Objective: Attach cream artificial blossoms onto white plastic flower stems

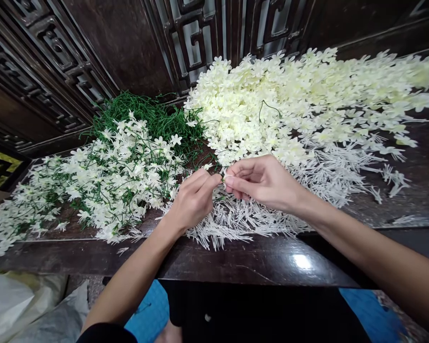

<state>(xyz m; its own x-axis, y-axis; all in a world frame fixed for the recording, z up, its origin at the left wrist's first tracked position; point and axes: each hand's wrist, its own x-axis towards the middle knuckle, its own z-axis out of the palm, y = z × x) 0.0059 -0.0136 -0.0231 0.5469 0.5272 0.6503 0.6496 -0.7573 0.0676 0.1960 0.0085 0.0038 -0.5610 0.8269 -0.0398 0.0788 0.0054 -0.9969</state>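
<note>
My left hand [196,196] is closed in a pinch on a small green stem [223,180], most of it hidden by the fingers. Thumb and forefinger of my right hand [260,183] pinch a small white flower part [228,176] against the stem's tip; its exact shape is covered. Below both hands lies a pile of thin white stamen pieces [243,216]. Left of them are assembled white artificial flowers on green stems [128,176]. A heap of loose green stems [136,112] sits behind those. Cream-white petal pieces [271,100] spread from behind my right hand toward the right.
All the piles rest on a dark, glossy wooden bench [214,264]. Its carved lattice back [196,38] rises behind them. Pale plastic bags [28,305] lie at the lower left, and something blue [152,312] shows below the front edge.
</note>
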